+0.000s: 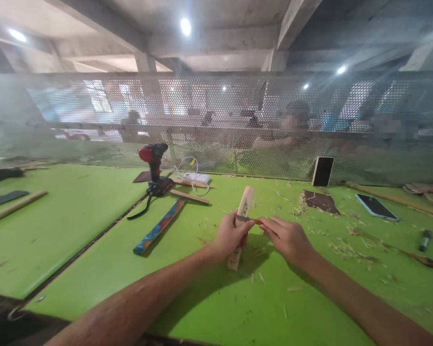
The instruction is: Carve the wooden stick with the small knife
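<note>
My left hand [231,234] is closed around a flat pale wooden strip [247,196] that carries a red and green pattern near its upper end. The strip slants upward above the green table, and small dark marks show near its lower end. A small carving knife [242,218] lies across the strip, its blade beside my left thumb. My right hand [287,238] is closed on the knife's brownish handle. Fingers hide part of both the handle and the strip's middle.
Left of my hands lies a T-shaped tool with a blue and red handle [159,228]. Behind it stand a cordless drill [155,163] and a white box with a cable [198,178]. Shavings [346,254], phones [377,206] and a brown sheet [321,202] lie right. A perforated screen [216,149] borders the back.
</note>
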The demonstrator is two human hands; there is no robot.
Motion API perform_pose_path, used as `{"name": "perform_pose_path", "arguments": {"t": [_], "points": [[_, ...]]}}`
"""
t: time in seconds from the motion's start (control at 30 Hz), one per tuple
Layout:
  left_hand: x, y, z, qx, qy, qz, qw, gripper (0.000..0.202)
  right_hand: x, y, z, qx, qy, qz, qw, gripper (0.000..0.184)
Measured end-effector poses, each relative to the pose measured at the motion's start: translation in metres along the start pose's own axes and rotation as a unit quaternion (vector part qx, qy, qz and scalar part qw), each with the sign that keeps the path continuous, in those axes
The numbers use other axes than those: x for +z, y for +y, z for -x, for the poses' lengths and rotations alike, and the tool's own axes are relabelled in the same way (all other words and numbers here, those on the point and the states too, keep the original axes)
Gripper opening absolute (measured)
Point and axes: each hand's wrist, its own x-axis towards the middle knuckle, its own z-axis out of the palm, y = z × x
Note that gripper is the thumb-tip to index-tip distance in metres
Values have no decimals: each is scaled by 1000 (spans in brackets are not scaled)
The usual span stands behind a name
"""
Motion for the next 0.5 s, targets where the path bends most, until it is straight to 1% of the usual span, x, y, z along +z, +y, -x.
{"name": "perform_pose_path", "arguments": {"t": [0.17,0.33,0.5], "points": [[0,-1,0,6,-1,2,1000,31,0,-4,0,-5,13,15,1000,40],[0,-2,-1,-3,16,0,1000,30,2,-7,0,11,14,22,1000,43],[1,2,1,-1,20,-16,1000,28,1,-8,0,19,13,24,999,45]]}}
